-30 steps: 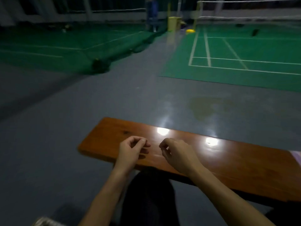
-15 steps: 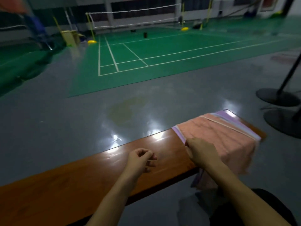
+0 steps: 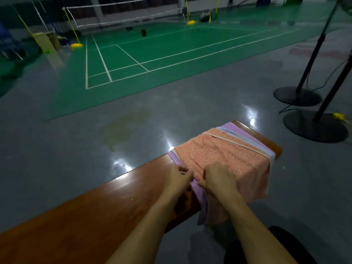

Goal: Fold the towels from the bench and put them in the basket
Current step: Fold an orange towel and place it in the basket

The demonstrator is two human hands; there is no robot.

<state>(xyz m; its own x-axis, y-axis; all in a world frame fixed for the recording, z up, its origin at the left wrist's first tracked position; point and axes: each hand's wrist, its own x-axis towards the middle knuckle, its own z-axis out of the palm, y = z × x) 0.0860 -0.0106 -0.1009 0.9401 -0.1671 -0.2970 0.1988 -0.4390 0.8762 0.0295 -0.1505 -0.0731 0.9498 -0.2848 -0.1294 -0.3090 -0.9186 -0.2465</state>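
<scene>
Towels (image 3: 224, 153) lie stacked over the far end of the wooden desk (image 3: 106, 202), an orange one on top with a pale cord-like trim across it, a lilac one (image 3: 198, 191) beneath showing along the edges, and a thin white layer between them at the far side. Their near edges hang down over the desk's front. Both forearms reach forward side by side. The right hand (image 3: 219, 179) rests knuckles-up on the orange towel's near corner, fingers curled and pinching its edge. Just beside it, the left hand (image 3: 178, 179) pinches the lilac edge between thumb and fingers. Beyond the hands spreads glossy grey floor (image 3: 95, 141), then a green court (image 3: 152, 52) with a net. Off to the right stand two black round-based stands (image 3: 304, 103).
</scene>
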